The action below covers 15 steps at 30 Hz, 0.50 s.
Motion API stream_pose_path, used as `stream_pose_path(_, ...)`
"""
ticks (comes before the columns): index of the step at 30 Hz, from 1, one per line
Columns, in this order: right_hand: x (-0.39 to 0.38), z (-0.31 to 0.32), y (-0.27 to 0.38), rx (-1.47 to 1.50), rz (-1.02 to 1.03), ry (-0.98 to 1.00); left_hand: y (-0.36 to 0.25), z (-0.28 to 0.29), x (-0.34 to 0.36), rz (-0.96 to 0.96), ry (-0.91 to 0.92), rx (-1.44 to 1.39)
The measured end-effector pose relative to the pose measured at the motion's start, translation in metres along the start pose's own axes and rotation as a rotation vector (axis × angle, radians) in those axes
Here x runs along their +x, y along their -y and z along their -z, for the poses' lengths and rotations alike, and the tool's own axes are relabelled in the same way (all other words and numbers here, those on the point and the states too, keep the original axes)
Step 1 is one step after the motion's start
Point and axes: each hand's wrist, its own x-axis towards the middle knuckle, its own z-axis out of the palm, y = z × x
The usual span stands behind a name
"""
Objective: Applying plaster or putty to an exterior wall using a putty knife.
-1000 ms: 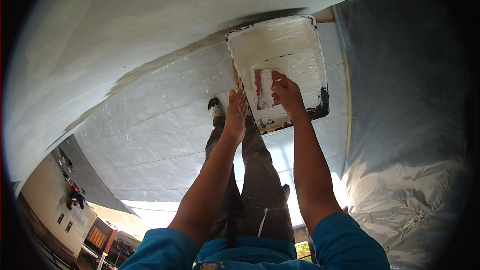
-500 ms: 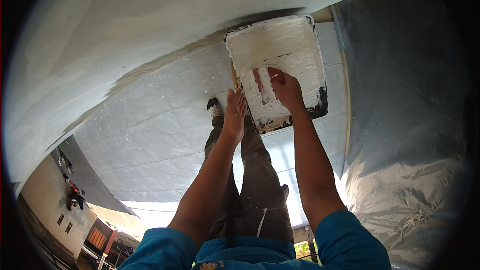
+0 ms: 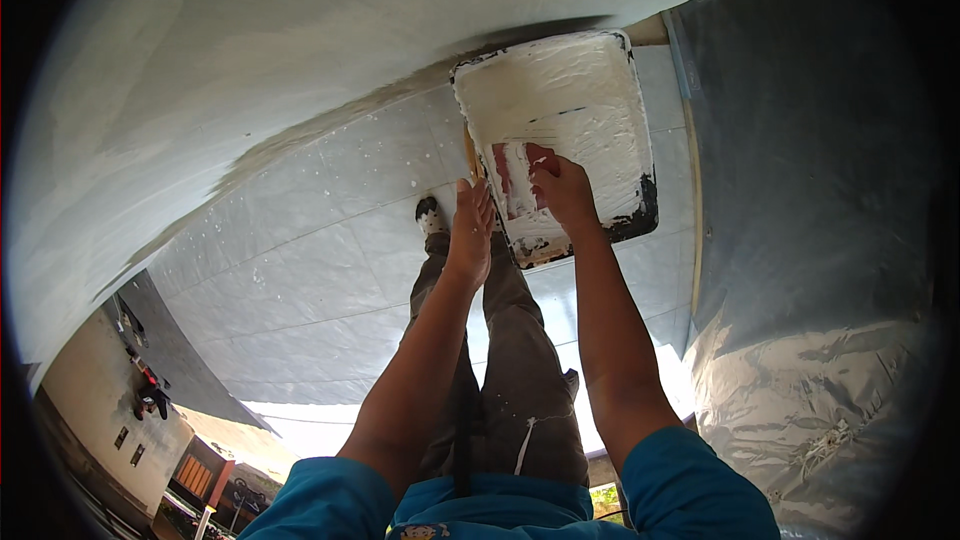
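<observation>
A shallow black tray point(image 3: 640, 212) holds a thick layer of white paste point(image 3: 560, 70), spread over its inside and smeared on its rim. My right hand point(image 3: 566, 192) is closed on a dark red flat spreader point(image 3: 503, 175), its thumb on the near side. White paste streaks the middle of the spreader, which is over the left part of the tray, close to the paste. My left hand point(image 3: 470, 235) stands beside the tray's left edge, fingers straight and thumb apart, with nothing seen in it. Whether its fingertips touch the rim is hard to tell.
A pale grey wall point(image 3: 250, 50) curves along the far side and left. Grey floor tiles point(image 3: 300, 210) carry white splashes. My shoe point(image 3: 430, 212) is left of the tray. To the right hangs a large dark sheet point(image 3: 800, 170), with crumpled plastic point(image 3: 800, 400) below it.
My right hand has shifted slightly left with the spreader, which now lies nearer the tray's left edge and shows more of its red face. My left hand has hardly moved.
</observation>
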Motion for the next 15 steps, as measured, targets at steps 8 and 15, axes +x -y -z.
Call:
stream_pose_path(8,0.003,-0.007,0.008,0.116,-0.08,0.038,0.0,0.001,-0.001,-0.003,-0.007,0.003)
stream_pose_path(15,0.004,0.01,0.025,0.307,-0.064,0.078,-0.001,0.0,-0.002,-0.01,-0.004,0.002)
